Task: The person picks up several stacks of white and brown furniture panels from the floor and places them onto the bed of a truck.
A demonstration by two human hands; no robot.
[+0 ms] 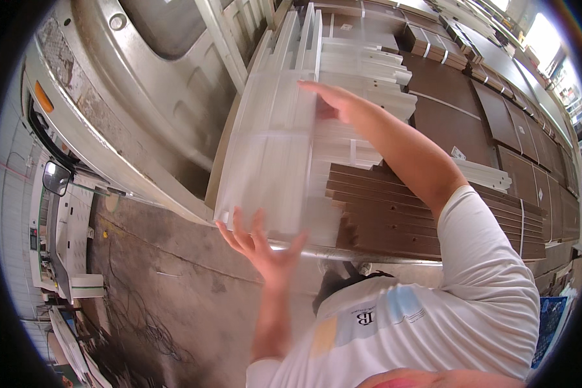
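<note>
Left hand: left hand [262,249] at the near end of the white bundle [262,161], fingers fanned wide, thumb held out; blurred, so contact with the end cannot be confirmed.
Right hand: right hand [333,102] farther up, at the bundle's right long edge, fingers reaching inward over it; cannot tell whether it pinches the edge or only rests there.
White bundle: lies flat between the two hands, long axis running away from the left hand; pale band [271,134] crosses it between the grips.
Handling (judged): long, fairly stiff lengthwise, probably weighty as a stack; smooth faces likely slippery and easily scuffed; layers might slide if the band is loose.
Hold (judged): one palm square on the near end, the other under the right long edge beyond the band; avoid lifting by the band.
Just left of the bundle: metal vehicle panel [178,123], running alongside.
Right of the left hand: brown slats [394,220], stacked with stepped ends.
Right of the right hand, past the wrist: white notched pieces [368,64].
Farther right, beyond the forearm: brown flat packs [446,97], strapped.
Below left of the left hand, well apart: dark cables [152,330] on the floor [187,284].
</note>
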